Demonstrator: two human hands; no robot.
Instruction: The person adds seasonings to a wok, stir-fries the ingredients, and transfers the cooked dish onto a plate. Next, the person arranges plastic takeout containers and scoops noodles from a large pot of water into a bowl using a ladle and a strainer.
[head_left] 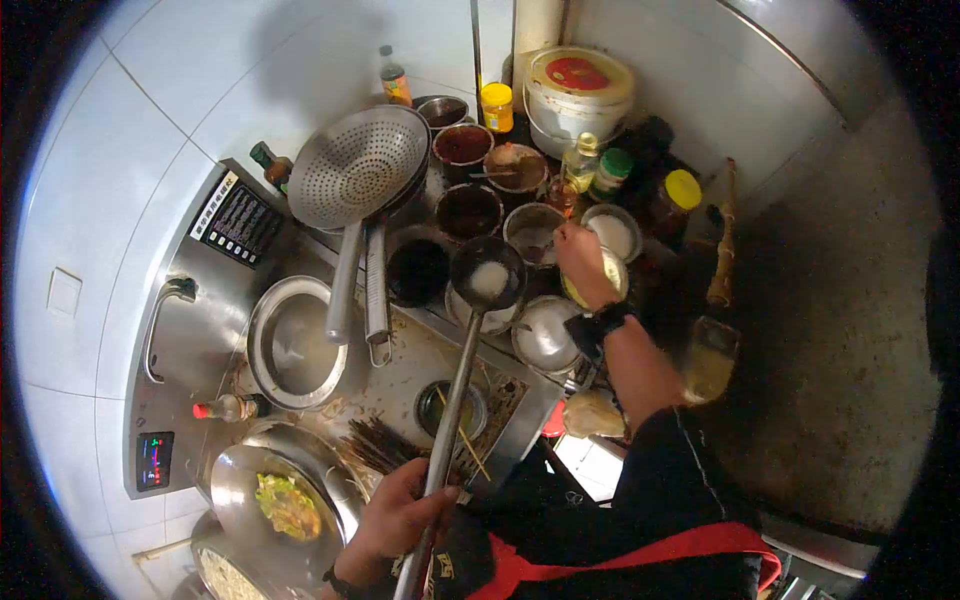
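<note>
My left hand [405,508] is wrapped round the long metal handle of a ladle [462,385]. The ladle's dark bowl lies over the seasoning pots, with a white substance [489,279] inside. My right hand [582,260] reaches among the pots, fingers closed and pointing down; what they hold, if anything, is hidden. Close around it are a metal pot [533,228], a pot of white grains [612,232] and a pale yellowish bowl [615,270] partly behind the wrist. A shiny metal bowl [548,335] sits below the wrist.
Two long-handled strainers [360,165] rest at the back left. A wok [275,490] holding green and yellow food stands at lower left, near a metal basin [300,340]. Sauce pots [466,145], bottles and a lidded white bucket [578,95] line the back. A brush [715,350] hangs at right.
</note>
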